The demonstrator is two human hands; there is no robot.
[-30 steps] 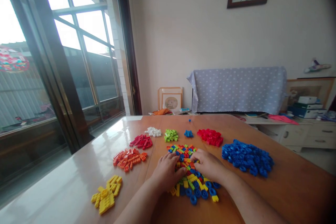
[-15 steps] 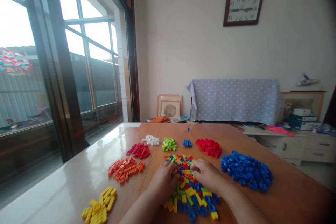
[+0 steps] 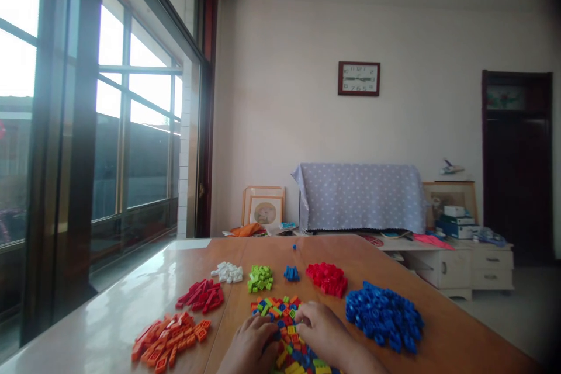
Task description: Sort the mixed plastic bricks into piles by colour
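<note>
View shift: Since the earlier frame, we see that our view has tilted upward; the yellow pile has left the picture, and our left hand point(image 3: 254, 342) and right hand point(image 3: 319, 330) appear lower.
Work effect: We judge the work unfinished; both hands remain at the mixed pile point(image 3: 290, 332), whose near end is cut off.
Mixed pile: We locate it on the table point(image 3: 236, 298), between our hands.
Left hand: Fingers partly curled at the pile's left side; we cannot tell whether they grip a piece.
Right hand: Thumb and fingers bent close together at the right side; grip likewise unclear.
Side piles: Orange pile point(image 3: 164, 339) near left, dark pink pile point(image 3: 201, 296) beyond it; blue pile point(image 3: 383, 315) right.
Far row: From left, white pile point(image 3: 228, 272), lime pile point(image 3: 260, 278), small blue group point(image 3: 291, 273), red pile point(image 3: 326, 278).
Far edge: One blue piece point(image 3: 294, 247), apart.
Wall: Clock point(image 3: 359, 78), lower in our view, above the draped cloth point(image 3: 359, 196).
</note>
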